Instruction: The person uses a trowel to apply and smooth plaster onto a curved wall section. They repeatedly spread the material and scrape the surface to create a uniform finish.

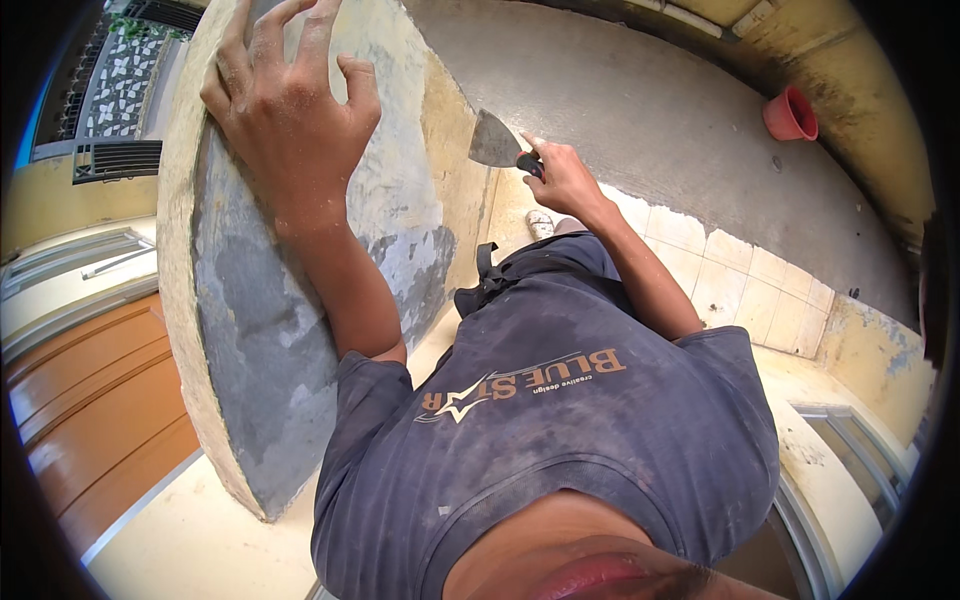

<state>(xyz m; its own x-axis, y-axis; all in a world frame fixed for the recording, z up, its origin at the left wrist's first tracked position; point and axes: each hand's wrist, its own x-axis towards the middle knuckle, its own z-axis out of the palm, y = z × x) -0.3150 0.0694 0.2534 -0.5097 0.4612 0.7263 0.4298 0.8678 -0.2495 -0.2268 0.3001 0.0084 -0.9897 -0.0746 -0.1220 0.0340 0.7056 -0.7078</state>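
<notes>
My left hand [285, 95] rests flat, fingers spread, on top of a low grey cement wall ledge [270, 330] with patchy plaster. My right hand [565, 180] grips the dark handle of a metal scraper [493, 142]. Its broad blade points left and lies against the yellowish inner face of the wall [455, 170]. My dark grey shirt [560, 420] fills the lower middle of the view. One foot [540, 223] shows far below my right hand.
A grey concrete floor [650, 110] lies below, bordered by pale tiles [740, 280]. An orange-red pot [790, 113] lies on its side at the upper right. Brown wooden panels [90, 410] and a patterned grille [125, 75] are on the left.
</notes>
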